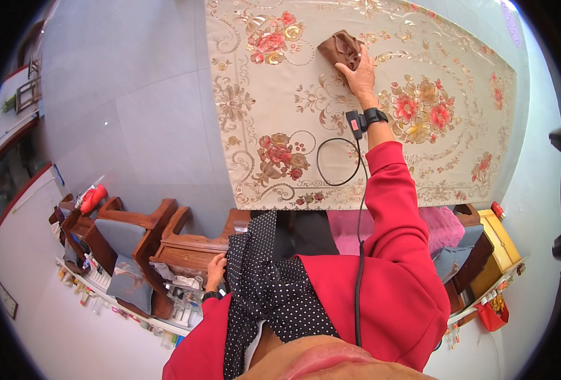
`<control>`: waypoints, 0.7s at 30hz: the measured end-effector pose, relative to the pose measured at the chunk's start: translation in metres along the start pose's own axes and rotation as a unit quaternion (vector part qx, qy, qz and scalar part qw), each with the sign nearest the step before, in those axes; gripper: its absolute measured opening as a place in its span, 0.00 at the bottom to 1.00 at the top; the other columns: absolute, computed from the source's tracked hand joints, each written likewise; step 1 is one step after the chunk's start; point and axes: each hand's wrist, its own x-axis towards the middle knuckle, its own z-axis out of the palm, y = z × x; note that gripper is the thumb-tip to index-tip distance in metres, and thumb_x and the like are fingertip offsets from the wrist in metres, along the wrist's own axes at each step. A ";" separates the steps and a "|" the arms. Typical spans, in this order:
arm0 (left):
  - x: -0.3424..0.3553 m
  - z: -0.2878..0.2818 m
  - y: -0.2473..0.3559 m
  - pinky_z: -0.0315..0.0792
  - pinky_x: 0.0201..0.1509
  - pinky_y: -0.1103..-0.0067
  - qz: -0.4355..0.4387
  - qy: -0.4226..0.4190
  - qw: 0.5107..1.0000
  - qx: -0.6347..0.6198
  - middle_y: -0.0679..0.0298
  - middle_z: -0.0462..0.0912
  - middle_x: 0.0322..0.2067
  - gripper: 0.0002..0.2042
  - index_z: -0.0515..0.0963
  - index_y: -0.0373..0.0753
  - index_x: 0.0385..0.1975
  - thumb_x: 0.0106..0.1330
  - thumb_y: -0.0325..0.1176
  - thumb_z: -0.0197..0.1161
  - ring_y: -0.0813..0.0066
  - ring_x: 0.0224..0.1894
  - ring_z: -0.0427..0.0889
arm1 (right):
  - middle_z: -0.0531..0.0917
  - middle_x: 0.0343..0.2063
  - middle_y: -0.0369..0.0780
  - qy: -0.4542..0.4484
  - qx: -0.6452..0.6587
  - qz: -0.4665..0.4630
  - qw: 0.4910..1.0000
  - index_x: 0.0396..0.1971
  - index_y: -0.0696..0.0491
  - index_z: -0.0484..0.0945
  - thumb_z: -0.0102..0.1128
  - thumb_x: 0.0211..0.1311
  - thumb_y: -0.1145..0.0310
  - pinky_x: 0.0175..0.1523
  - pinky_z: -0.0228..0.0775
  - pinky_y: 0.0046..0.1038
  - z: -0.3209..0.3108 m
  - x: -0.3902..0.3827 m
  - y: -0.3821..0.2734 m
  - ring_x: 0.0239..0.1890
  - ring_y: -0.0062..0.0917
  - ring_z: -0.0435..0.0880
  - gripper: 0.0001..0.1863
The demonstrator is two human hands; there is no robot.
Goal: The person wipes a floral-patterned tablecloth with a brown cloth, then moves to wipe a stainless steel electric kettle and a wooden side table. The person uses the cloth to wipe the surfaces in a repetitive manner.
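My right hand [358, 73] is shut on a crumpled brown cloth [337, 47], pressed on the cream floral tablecloth [274, 95] toward its far side. A dark wrist strap with a small box [355, 124] is on that arm, and its black cable [318, 161] loops on the tablecloth. My left hand [214, 272] is low at my side, fingers curled beside the black polka-dot fabric [252, 247] near the wooden furniture; whether it holds anything is hidden.
Wooden chairs with grey-blue cushions [125, 285] stand at the lower left, near small items on a white ledge. Pink fabric [442, 231] lies below the table's near edge. A yellow cabinet [502, 247] and red bag [494, 316] are at the right.
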 end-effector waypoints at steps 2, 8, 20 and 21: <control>-0.001 -0.002 0.000 0.66 0.33 0.84 -0.009 0.009 1.000 -0.013 0.71 0.84 0.38 0.16 0.80 0.40 0.53 0.67 0.37 0.60 0.84 0.34 0.77 | 0.75 0.50 0.43 0.022 -0.081 -0.006 0.996 0.64 0.46 0.70 0.79 0.43 0.49 0.57 0.68 0.48 0.009 -0.003 -0.008 0.53 0.39 0.76 0.45; 0.011 -0.003 0.072 0.74 0.51 0.74 0.148 0.051 0.985 0.067 0.60 0.86 0.42 0.16 0.79 0.34 0.53 0.68 0.33 0.58 0.69 0.47 0.82 | 0.79 0.43 0.42 -0.061 -0.048 -0.034 0.996 0.52 0.46 0.79 0.72 0.45 0.66 0.55 0.74 0.34 0.021 -0.009 -0.032 0.48 0.37 0.80 0.28; 0.117 0.147 0.390 0.75 0.34 0.83 0.264 -0.220 0.939 0.016 0.61 0.86 0.37 0.13 0.79 0.35 0.49 0.70 0.35 0.60 0.80 0.36 0.85 | 0.76 0.54 0.52 0.165 -0.010 0.079 0.983 0.53 0.50 0.81 0.72 0.50 0.61 0.60 0.72 0.34 -0.070 0.137 0.082 0.53 0.39 0.79 0.27; 0.120 0.156 0.394 0.75 0.31 0.84 0.239 -0.258 0.936 0.020 0.61 0.87 0.34 0.12 0.80 0.35 0.47 0.69 0.35 0.60 0.81 0.33 0.85 | 0.70 0.59 0.56 0.105 -0.050 0.187 0.975 0.57 0.49 0.79 0.72 0.51 0.56 0.62 0.70 0.36 -0.065 0.139 0.088 0.57 0.42 0.77 0.31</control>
